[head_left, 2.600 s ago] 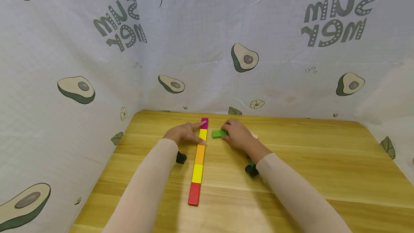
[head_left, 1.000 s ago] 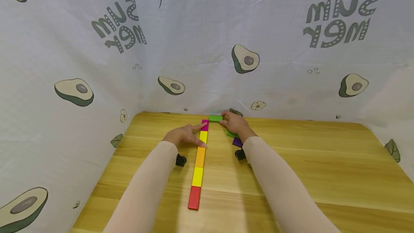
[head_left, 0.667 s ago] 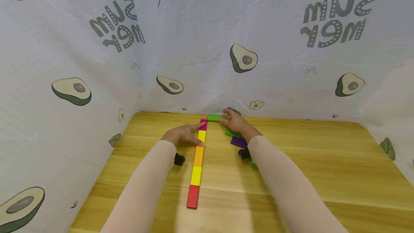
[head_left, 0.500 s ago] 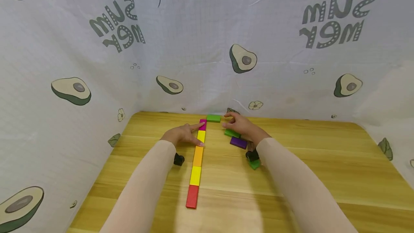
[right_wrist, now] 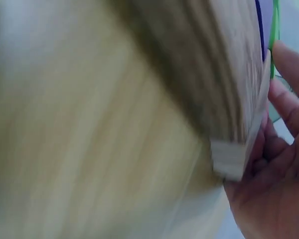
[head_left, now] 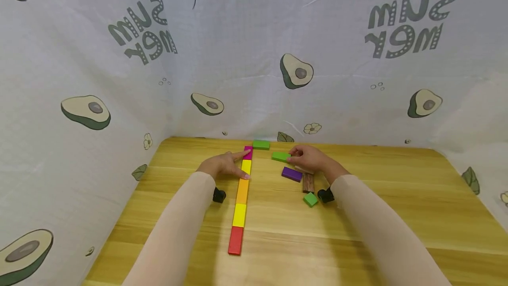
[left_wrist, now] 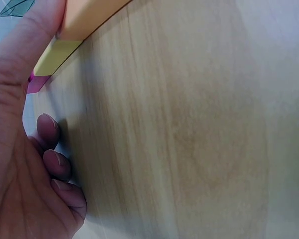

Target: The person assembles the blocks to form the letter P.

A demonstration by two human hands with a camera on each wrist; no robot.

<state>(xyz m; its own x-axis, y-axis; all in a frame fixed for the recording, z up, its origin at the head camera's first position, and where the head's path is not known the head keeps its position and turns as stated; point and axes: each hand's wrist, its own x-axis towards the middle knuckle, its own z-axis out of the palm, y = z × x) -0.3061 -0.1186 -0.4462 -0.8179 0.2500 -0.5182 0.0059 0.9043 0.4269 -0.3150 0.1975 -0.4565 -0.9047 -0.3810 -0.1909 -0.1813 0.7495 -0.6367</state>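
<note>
My left hand [head_left: 224, 164] rests at a straight row of blocks, its index fingertip on the magenta block [head_left: 248, 156] at the far end. Its thumb lies where the yellow block [head_left: 246, 167] meets the orange block [head_left: 242, 192]; the other fingers are bent in the left wrist view. Nearer in the row come another yellow block [head_left: 239, 215] and a red block [head_left: 235, 241]. My right hand [head_left: 312, 159] pinches the right end of a green block [head_left: 280, 156] between thumb and index finger. Crosswise at the row's far end sits another green block [head_left: 261, 145].
Below my right hand lie a purple block [head_left: 292, 174], a brown wood-grain block [head_left: 308, 183] and a small green block [head_left: 311, 200]. A patterned white cloth [head_left: 246, 56] rises behind the wooden table [head_left: 377, 197]. Black wrist cameras sit under both wrists.
My right hand set a green block at the row's far end, let go, drew back rightward and took another green block, now shifted slightly back and turned. The left hand stayed put.
</note>
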